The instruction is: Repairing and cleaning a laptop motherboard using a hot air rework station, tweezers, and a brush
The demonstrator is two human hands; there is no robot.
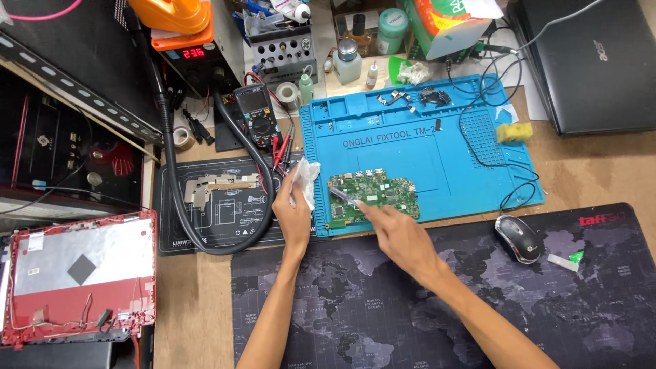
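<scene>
Green circuit board (372,195) on blue mat (410,143), right hand (400,232) touching (left hand (294,212) holds tissue (306,176))

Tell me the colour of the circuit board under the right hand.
Green, seen in the head view: the circuit board lies on the blue work mat, the right hand touching it.

My two hands, left (295,208) and right (396,232), one green circuit board (372,195), one blue mat (424,147), one mouse (519,238), one multimeter (256,116), one crumpled wipe (307,174) I hold.
</scene>
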